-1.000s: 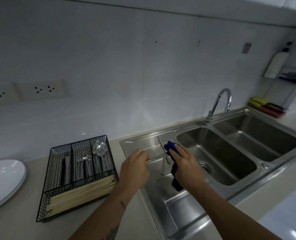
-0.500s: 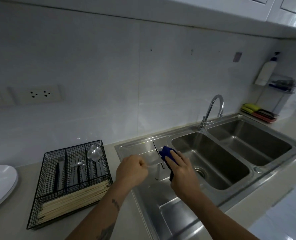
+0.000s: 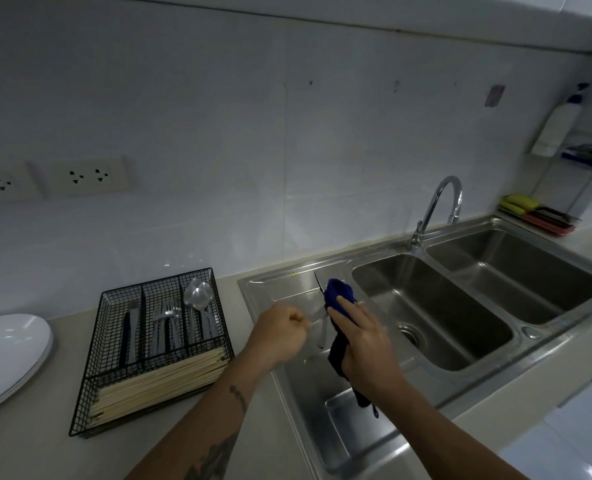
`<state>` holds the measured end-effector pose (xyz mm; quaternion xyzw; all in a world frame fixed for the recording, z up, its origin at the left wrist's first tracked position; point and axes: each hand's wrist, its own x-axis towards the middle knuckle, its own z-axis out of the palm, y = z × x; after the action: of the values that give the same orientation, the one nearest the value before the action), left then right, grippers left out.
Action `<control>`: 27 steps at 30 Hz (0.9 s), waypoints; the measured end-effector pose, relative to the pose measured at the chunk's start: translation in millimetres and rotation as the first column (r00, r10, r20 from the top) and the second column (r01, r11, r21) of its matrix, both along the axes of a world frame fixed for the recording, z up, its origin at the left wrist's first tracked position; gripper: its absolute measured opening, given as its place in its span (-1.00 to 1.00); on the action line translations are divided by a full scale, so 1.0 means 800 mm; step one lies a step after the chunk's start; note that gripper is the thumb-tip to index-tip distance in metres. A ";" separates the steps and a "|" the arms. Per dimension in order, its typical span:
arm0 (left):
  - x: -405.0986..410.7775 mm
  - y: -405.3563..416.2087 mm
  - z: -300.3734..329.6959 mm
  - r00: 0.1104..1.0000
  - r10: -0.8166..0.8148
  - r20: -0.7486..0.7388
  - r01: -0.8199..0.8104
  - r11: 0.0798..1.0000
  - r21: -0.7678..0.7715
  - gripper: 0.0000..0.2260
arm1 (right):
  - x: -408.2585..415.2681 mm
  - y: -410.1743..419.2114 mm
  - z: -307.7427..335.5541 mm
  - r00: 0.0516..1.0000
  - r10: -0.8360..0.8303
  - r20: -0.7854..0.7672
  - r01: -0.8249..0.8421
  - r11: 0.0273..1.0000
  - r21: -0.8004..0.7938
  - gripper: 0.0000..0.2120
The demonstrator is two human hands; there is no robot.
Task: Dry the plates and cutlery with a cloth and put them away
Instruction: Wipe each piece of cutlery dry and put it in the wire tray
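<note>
Both hands share one thin steel knife [image 3: 317, 284] — left hand [image 3: 280, 336] fisted round its handle to steady it, right hand [image 3: 365, 337] pinching the dark blue cloth [image 3: 337, 296] round the blade — to wipe it dry.

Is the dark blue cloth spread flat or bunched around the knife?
Bunched. The dark blue cloth is wrapped over the thin metal knife blade in the right hand, its tail hanging below.

I am seeing brushed, softly shining stainless steel on the sink [image 3: 405, 403], polished chrome on the tap [image 3: 440, 206], matt black wire mesh on the organiser [image 3: 107, 368], pale wooden chopsticks [image 3: 159, 382], glossy white plates [image 3: 8, 344], and a soft, napped blue cloth [image 3: 337, 296].
</note>
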<state>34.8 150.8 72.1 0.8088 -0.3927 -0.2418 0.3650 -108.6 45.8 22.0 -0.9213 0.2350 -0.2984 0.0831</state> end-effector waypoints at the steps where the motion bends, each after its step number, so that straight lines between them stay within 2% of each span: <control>1: -0.003 -0.003 -0.002 0.999 -0.002 -0.033 0.002 1.000 -0.010 -0.85 | 0.000 0.003 -0.002 1.000 0.001 -0.022 -0.001 1.000 -0.017 -0.37; 3: -0.006 -0.007 -0.009 0.999 0.015 -0.042 -0.016 1.000 -0.021 -0.87 | -0.006 0.004 -0.002 0.997 -0.007 -0.081 0.004 0.999 -0.039 -0.34; 5: -0.007 -0.011 -0.016 0.997 0.053 -0.057 -0.054 0.998 -0.014 -0.90 | -0.015 -0.008 -0.003 0.993 -0.066 -0.095 0.067 0.998 0.007 -0.35; 7: -0.006 -0.013 -0.021 0.988 0.087 -0.129 -0.090 0.996 -0.017 -0.88 | -0.024 -0.022 -0.002 0.989 -0.143 -0.045 0.147 0.985 0.089 -0.37; 9: -0.005 -0.015 -0.023 0.971 0.126 -0.204 -0.136 0.990 -0.036 -0.85 | -0.028 -0.027 0.004 0.987 -0.158 0.014 0.155 0.979 0.135 -0.37; 14: -0.005 -0.029 -0.014 0.959 0.214 -0.187 -0.239 0.963 -0.123 -0.93 | -0.018 -0.013 0.038 0.975 -0.152 0.162 0.125 0.978 0.166 -0.41; 18: -0.003 -0.041 0.000 0.957 0.228 -0.178 -0.251 0.961 -0.118 -0.94 | -0.002 0.001 0.049 0.970 -0.154 0.189 0.110 0.968 0.225 -0.41; 20: -0.001 -0.043 0.003 0.938 0.252 -0.236 -0.283 0.953 -0.107 -0.96 | 0.002 0.005 0.045 0.974 -0.154 0.169 0.105 0.958 0.268 -0.37; 23: -0.002 -0.045 0.007 0.860 0.281 -0.426 -0.357 0.928 -0.110 -0.88 | 0.009 0.023 0.039 0.984 -0.067 0.165 0.029 0.975 0.220 -0.36; 25: -0.002 -0.044 0.010 0.746 0.281 -0.604 -0.455 0.877 -0.153 -0.89 | 0.016 0.039 0.029 0.989 0.028 0.148 -0.051 0.987 0.150 -0.34; 27: -0.001 -0.037 0.017 0.622 0.247 -0.744 -0.539 0.823 -0.177 -0.90 | 0.018 0.045 0.008 0.999 0.044 0.028 -0.046 0.997 0.063 -0.26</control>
<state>33.8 121.1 85.9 0.6369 -0.0756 -0.3560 0.6797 -94.5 81.4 28.8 -0.9193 0.2223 -0.3009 0.1220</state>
